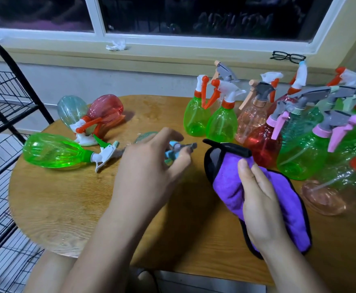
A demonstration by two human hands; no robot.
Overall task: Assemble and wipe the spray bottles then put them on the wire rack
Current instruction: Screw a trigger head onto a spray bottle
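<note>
The left hand is pinching the teal spray bottle by its trigger head just left of the purple cloth, which the right hand is clutching; gripped so lightly, it is risking slipping and knocking the green bottle lying further left of the cloth

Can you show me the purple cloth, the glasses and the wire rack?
Cloth (pixel 227 182): head view, purple middle beside the thumb.
Glasses (pixel 288 56): head view, bridge of the black frame.
Rack (pixel 1 83): head view, upper wire shelf.
</note>
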